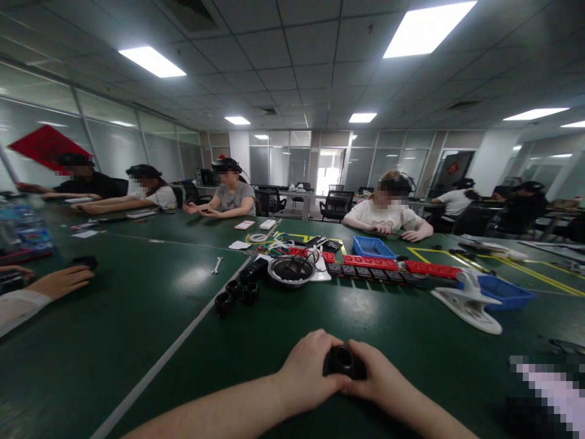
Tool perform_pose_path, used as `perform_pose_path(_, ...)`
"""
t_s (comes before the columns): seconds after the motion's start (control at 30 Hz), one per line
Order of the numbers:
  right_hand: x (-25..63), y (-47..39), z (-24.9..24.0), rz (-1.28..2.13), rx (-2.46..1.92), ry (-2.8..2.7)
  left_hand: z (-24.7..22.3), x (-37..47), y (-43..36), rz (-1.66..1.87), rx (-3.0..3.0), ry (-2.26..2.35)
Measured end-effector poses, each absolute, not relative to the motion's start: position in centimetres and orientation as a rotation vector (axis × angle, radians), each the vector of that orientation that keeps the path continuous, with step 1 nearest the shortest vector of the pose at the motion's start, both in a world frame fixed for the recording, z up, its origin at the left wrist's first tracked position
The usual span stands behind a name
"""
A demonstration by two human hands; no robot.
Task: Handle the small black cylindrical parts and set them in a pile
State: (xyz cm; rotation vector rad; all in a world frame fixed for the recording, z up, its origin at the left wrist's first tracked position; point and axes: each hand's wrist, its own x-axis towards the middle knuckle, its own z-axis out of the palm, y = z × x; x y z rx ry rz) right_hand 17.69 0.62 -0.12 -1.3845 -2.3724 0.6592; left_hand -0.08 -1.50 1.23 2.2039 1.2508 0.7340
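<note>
On the green table, close in front of me, is a small black round part (pixel 343 360) with a dark hole in its top. My left hand (pixel 309 369) wraps round its left side, with the fingertips at the far edge and the thumb at the near edge. From the right, my right hand (pixel 375 373) grips the same part, its thumb meeting the left thumb in front. The palms hide much of the part's sides. Several similar black round pieces (pixel 223 303) stand to the left, beyond my left hand.
A metal bowl (pixel 291 281) with cables lies ahead, near red strips (pixel 370 262) and a blue tray (pixel 372 247). Another blue tray (pixel 512 292) and a white clamp-like object (pixel 473 303) sit right. A wrench (pixel 217 265) lies left; another person's hand (pixel 64 281) rests far left.
</note>
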Motion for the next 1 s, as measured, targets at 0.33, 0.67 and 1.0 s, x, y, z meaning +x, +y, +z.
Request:
perform_pose_path(0.33, 18.2, 0.7, 0.5, 0.790, -1.173, -2.442, 1.4, -1.1, -0.4, 0.728, 2.297, 1.071)
perform_pose_path(0.67, 17.3, 0.3, -0.6, 0.530, -1.405, -2.388, 1.2, -0.1, -1.5, 0.745, 2.219, 1.252)
perform_pose_path(1.0, 17.3, 0.1, 0.3, 0.593, -1.274, -2.411, 1.3, -0.5, -0.9, 0.727, 2.240, 1.175)
